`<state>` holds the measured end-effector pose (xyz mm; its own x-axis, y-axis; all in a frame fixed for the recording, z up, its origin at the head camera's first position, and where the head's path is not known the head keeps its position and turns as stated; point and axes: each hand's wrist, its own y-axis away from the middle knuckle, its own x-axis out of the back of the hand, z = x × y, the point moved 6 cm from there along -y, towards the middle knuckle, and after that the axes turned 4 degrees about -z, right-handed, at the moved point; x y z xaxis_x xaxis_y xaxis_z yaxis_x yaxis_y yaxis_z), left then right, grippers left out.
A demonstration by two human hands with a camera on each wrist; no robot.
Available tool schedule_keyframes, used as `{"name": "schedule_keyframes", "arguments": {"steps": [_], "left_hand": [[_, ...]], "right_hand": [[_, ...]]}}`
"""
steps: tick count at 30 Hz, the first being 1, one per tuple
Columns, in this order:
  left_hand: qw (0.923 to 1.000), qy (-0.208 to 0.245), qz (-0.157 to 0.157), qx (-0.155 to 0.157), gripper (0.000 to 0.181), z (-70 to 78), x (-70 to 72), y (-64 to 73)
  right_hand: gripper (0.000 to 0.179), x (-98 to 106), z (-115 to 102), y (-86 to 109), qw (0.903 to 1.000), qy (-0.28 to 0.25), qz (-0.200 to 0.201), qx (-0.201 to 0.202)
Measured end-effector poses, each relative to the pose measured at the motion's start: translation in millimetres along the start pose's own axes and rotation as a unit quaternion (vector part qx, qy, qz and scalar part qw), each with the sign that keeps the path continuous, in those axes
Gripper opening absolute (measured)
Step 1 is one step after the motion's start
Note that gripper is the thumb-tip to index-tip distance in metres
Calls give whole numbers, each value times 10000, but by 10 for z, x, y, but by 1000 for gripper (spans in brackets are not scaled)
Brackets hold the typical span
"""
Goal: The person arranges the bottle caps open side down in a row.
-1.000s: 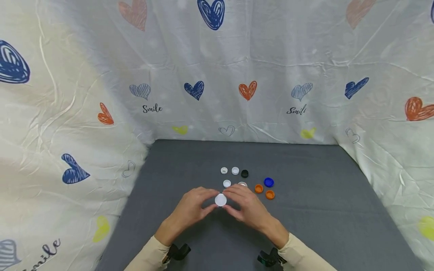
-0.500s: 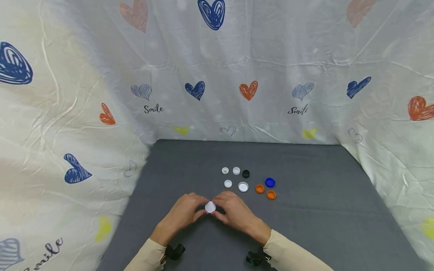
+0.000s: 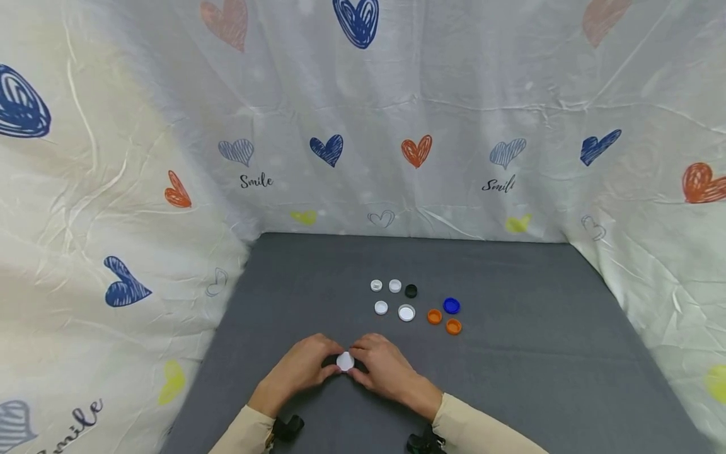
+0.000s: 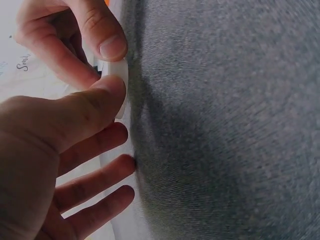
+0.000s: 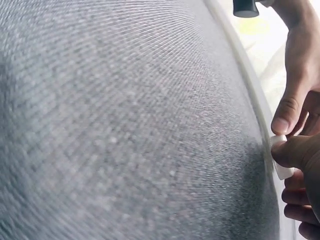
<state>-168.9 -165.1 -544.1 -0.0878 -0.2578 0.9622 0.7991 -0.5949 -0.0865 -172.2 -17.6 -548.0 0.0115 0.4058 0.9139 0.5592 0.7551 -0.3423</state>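
Left hand (image 3: 302, 367) and right hand (image 3: 387, 371) pinch the disc (image 3: 345, 362) near twelve and six o'clock; probably light, stiff, best rim-held.

White round cap (image 3: 345, 361), plain face up, edge-on in both wrist views. At head view's 6 o'clock, pinched by left hand (image 3: 302, 366) at its 9 and right hand (image 3: 387, 370) at its 3. Can't tell if it touches the grey table (image 3: 522, 372).

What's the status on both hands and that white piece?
Left hand and right hand pinching the white piece between them. Contact with gray table unclear. Small caps lie beyond the hands; nothing seen in the way.
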Motion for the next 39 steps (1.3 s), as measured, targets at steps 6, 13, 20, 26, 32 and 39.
{"name": "schedule_keyframes", "arguments": {"steps": [6, 13, 20, 26, 32, 39], "left_hand": [[9997, -218, -136, -56, 26, 23, -18, -25], [9984, -528, -154, -89, 29, 27, -41, -23], [9990, -456, -19, 0, 46, -27, 115, -44], [9986, -441, 207, 193, 50, -77, 296, -158], [9972, -543, 457, 222, 52, -64, 407, -329], [9966, -664, 470, 121, 50, -28, 404, -647]], "right_hand": [[26, -42, -1, 3, 9999, 90, -75, -98], [31, -34, -14, 4, 9997, 205, -29, -100], [37, 61, 43, 3, 9996, 260, -33, -73], [39, 261, 215, -50, 9997, 201, 32, -156], [39, 457, 450, -70, 9994, 195, 134, -249], [39, 651, 758, -105, 9981, 280, 265, -482]]}}
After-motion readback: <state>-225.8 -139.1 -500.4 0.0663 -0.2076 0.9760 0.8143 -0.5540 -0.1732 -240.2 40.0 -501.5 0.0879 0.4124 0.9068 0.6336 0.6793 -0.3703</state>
